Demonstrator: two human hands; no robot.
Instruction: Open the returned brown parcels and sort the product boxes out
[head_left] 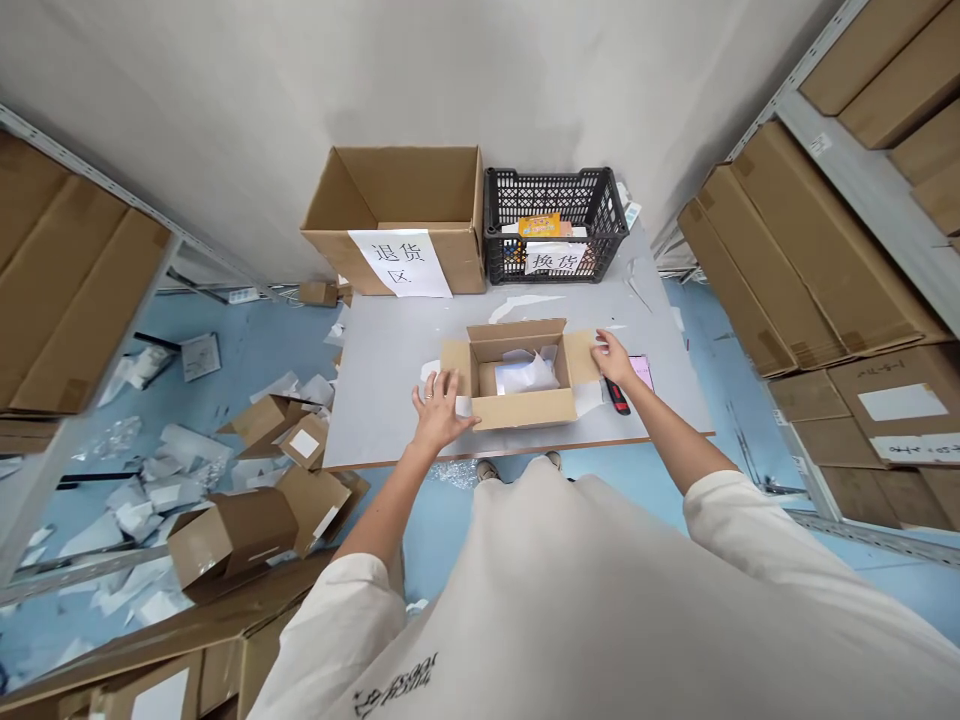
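A small open cardboard box [519,408] sits near the front edge of a grey table [390,350], with white paper [525,374] inside it. My left hand [439,408] lies flat with fingers spread on the box's left flap. On the right flap rests my right hand [613,360], fingers stretched out. Neither hand grips anything. A red and black utility knife [617,397] lies on the table just below my right hand, beside a pink slip [643,371].
At the table's back stand a large open carton [401,215] with a paper label and a black plastic crate [553,222] holding packets. Shelves of cartons [810,250] line both sides. Torn boxes and paper [240,500] litter the blue floor at left.
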